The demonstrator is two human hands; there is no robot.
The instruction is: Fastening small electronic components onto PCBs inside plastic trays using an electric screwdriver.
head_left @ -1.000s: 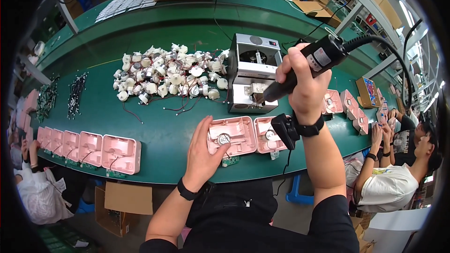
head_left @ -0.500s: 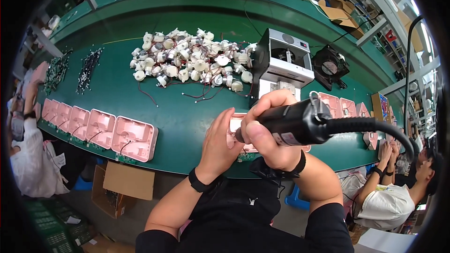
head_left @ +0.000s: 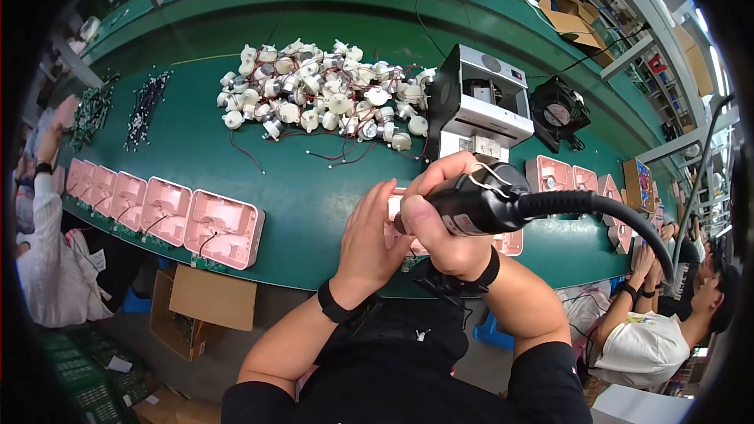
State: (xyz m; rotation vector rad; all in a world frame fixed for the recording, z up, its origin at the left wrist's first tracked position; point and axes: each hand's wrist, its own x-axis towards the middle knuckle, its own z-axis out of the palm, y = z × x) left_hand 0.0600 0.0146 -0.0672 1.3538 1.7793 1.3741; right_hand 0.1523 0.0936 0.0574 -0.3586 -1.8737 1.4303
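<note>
My right hand [head_left: 449, 239] is closed round a black corded electric screwdriver [head_left: 479, 202], its tip angled down to the left into a pink plastic housing [head_left: 395, 208]. The tip's contact point is hidden behind my fingers. My left hand [head_left: 367, 239] grips that housing at its left side, fingers stretched along it and thumb across the front. Most of the housing is covered by my hands and the tool. A bit of green circuit board [head_left: 411, 263] shows at its near edge. Just beyond stands a grey and white screw feeder machine [head_left: 488, 114].
Several pink housings [head_left: 224, 228] with wires and boards line the left edge; more pink housings [head_left: 550, 174] stand right. White motors [head_left: 322, 98] with wires lie heaped beyond my hands. A black fan [head_left: 558, 114] is beside the feeder. Co-workers [head_left: 648, 338] sit on both sides.
The screwdriver and my right hand have shifted slightly left, and the cable has swung left with them. My left hand keeps its place on the housing.
</note>
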